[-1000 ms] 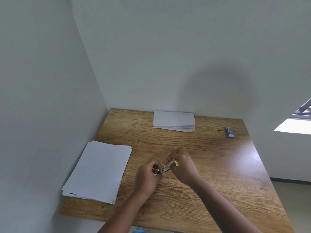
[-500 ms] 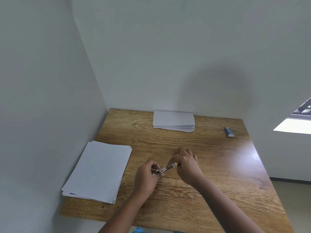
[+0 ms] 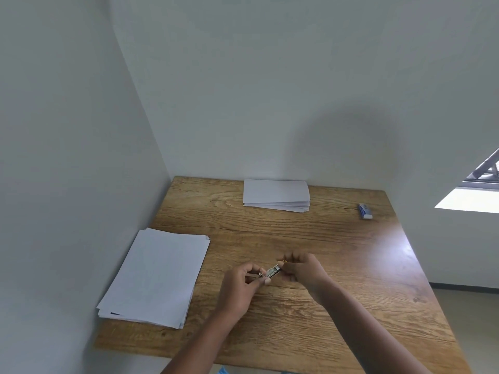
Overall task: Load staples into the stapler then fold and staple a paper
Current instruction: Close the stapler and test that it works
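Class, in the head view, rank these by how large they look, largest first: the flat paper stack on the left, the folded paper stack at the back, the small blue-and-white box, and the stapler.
1. flat paper stack
2. folded paper stack, though it lies farther away
3 and 4. small blue-and-white box and stapler: unsure, since both hands hide most of the stapler.

Single head-worn wide-angle view, facing forward and down from above the near edge of a wooden table point(image 3: 351, 265). Both hands close, low centre: left hand point(image 3: 240, 287), right hand point(image 3: 305, 269). Walls beyond and left of the hands. No second view to compare.
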